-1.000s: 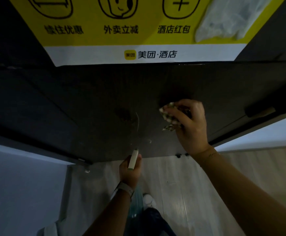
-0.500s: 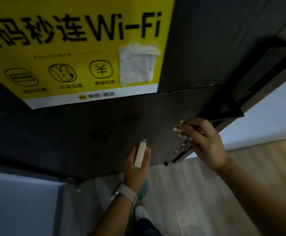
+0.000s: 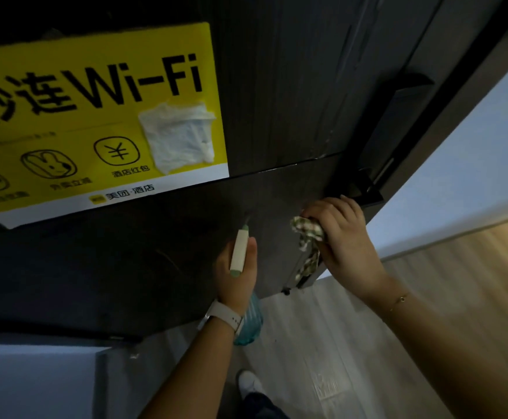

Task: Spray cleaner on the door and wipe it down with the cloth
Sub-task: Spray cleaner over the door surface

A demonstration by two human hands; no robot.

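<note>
Left hand point(image 3: 237, 275) grips a slim spray bottle point(image 3: 239, 251), nozzle toward the dark wood-grain door point(image 3: 162, 255); just beside it, right hand point(image 3: 342, 237) clutches a crumpled checked cloth point(image 3: 307, 237) against the door's edge.

The door point(image 3: 162, 267) is big and dark. A spray bottle point(image 3: 240, 252) with a white top points at it. A checked cloth point(image 3: 307, 237) is bunched up against the door's edge.

— What colours are showing on the door point(image 3: 162, 267)?
— It is looking dark grey-brown, and the poster point(image 3: 95, 95) is glowing yellow with black lettering and a white strip.
— And the cloth point(image 3: 307, 234)?
— It is showing a green-and-cream check. The spray bottle point(image 3: 240, 252) is showing a cream head, pale green tips and a teal body.
</note>
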